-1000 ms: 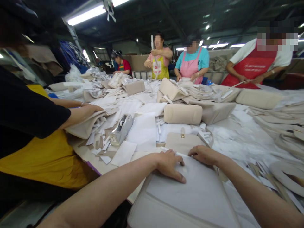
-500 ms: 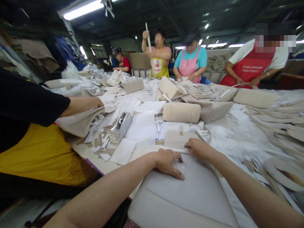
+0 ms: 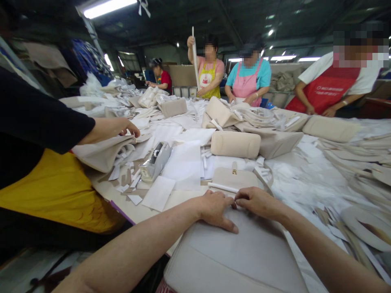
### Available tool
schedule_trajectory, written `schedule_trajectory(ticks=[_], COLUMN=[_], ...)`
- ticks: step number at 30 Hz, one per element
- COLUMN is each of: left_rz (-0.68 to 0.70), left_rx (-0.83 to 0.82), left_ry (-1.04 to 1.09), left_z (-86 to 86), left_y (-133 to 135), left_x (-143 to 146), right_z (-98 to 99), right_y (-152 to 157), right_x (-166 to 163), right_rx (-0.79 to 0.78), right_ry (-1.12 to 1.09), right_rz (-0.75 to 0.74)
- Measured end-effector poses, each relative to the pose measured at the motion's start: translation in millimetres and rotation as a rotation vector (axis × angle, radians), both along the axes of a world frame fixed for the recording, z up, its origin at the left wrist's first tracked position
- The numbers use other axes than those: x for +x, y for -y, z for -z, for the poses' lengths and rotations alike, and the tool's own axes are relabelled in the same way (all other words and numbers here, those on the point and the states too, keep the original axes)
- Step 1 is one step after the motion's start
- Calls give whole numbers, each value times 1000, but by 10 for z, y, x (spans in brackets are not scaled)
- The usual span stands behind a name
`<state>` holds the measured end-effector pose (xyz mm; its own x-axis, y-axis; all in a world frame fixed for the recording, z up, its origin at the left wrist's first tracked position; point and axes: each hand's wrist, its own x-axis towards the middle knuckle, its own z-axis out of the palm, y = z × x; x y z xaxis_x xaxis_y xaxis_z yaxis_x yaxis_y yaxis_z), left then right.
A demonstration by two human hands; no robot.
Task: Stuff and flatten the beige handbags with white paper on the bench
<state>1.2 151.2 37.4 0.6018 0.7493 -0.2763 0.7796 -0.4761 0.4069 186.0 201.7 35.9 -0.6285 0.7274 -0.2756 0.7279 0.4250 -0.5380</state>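
Observation:
My left hand (image 3: 216, 209) lies on the far edge of a cream handbag (image 3: 214, 268) covered with a white paper sheet (image 3: 256, 252), thumb stretched out over the paper and the other fingers curled at the edge. My right hand (image 3: 258, 201) rests beside it on the same edge, fingertips pinched together close to the left hand's knuckles. What they pinch is hidden. Just beyond both hands lies a beige flap piece with a gold clasp (image 3: 234, 177) and a white paper roll (image 3: 222, 187).
A grey tape dispenser (image 3: 155, 162) stands left of centre among paper scraps. Cream handbags (image 3: 235, 144) and white paper cover the table (image 3: 105, 191). A person in black and yellow (image 3: 45, 162) works close on my left. Several aproned people stand at the far side.
My right hand has slid left until it meets my left hand at the bag's edge. The neighbour's hand has shifted over the fabric, and the far person has raised a white roll higher.

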Motion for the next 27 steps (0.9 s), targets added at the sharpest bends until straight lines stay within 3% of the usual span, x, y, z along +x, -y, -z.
schedule_trajectory(ticks=[4,9,14,27], left_rz=[12,83,128,113], left_rx=[86,216,206,178], left_ry=[16,25,61,67], left_z=[31,28,35,54], left_y=[54,186,271,259], left_x=[-12,-68,-138,-143], right_z=[14,61,116,184], right_y=[181,292,322,350], right_x=[-25,8,50,-22], right_rx=[46,37,-6,34], right_ry=[43,60,-9,68], right_rz=[122,105,130,174])
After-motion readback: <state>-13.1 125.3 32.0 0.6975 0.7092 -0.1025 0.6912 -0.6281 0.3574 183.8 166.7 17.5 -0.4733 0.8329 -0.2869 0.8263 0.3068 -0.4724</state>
